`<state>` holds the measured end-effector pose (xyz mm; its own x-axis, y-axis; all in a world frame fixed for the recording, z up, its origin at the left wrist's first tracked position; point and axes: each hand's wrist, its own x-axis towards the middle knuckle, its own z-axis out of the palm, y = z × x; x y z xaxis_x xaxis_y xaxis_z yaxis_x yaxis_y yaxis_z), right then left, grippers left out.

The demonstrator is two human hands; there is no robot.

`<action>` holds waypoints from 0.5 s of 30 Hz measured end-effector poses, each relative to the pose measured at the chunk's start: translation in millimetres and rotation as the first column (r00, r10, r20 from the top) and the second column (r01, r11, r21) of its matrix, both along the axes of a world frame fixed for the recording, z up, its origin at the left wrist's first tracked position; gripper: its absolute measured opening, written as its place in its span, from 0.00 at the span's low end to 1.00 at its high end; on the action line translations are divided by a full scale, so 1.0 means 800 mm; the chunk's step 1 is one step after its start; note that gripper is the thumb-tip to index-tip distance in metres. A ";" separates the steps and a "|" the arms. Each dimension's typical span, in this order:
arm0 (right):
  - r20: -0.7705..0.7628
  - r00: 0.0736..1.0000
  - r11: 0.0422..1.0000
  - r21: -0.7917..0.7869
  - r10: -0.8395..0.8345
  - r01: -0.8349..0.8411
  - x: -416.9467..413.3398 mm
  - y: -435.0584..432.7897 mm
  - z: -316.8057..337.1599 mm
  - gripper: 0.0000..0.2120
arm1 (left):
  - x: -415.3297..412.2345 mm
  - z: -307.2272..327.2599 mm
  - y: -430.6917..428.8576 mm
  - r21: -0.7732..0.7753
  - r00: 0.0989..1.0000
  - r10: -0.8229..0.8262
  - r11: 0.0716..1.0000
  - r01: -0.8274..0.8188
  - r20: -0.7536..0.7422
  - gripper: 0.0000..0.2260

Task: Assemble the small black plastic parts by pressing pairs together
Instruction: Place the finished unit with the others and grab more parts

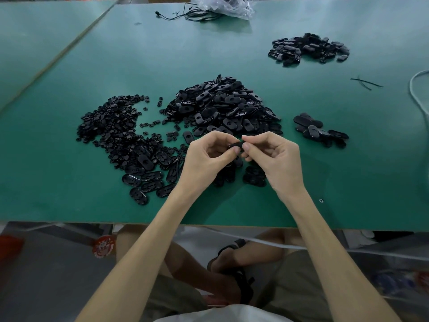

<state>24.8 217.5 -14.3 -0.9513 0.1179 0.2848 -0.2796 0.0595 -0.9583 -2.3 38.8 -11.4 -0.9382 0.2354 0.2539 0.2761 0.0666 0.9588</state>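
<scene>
Left hand (pixel 206 159) and right hand (pixel 277 159) pinch one small black part (pixel 235 145) above the green worktop (pixel 69 182). Print on a red sticker (pixel 103 247) is blurred.

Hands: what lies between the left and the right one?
In the head view, one small black part, pinched from both sides by the left hand and the right hand.
</scene>
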 end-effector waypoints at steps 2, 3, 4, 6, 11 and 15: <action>-0.003 1.000 1.000 0.001 0.009 -0.009 0.001 0.000 0.001 0.07 | 0.000 0.000 0.000 -0.003 1.000 0.003 1.000 -0.003 0.003 0.06; -0.004 1.000 1.000 0.001 0.014 -0.014 0.001 0.000 0.001 0.07 | 0.001 0.000 0.001 -0.004 1.000 0.004 1.000 -0.004 0.003 0.06; -0.005 1.000 1.000 0.002 0.018 -0.018 0.001 0.000 0.001 0.07 | 0.001 0.001 0.001 -0.005 1.000 0.005 1.000 -0.005 0.004 0.05; -0.008 1.000 1.000 0.010 0.023 -0.023 0.001 0.000 0.002 0.08 | 0.001 0.001 0.002 -0.004 1.000 0.001 1.000 -0.001 0.010 0.05; 0.001 0.999 0.999 0.029 0.032 -0.032 0.001 -0.001 0.000 0.07 | 0.003 0.003 0.003 -0.021 1.000 0.007 1.000 -0.006 0.016 0.06; 0.009 0.999 0.999 0.031 0.042 -0.042 0.000 -0.001 -0.001 0.06 | 0.002 0.001 0.003 -0.047 1.000 0.028 0.999 -0.028 0.011 0.08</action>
<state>24.8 216.6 -15.2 -0.9576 0.0692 0.2795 -0.2741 0.0778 -0.9585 -0.8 41.4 -10.3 -0.9473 0.2203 0.2324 0.2626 0.1190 0.9575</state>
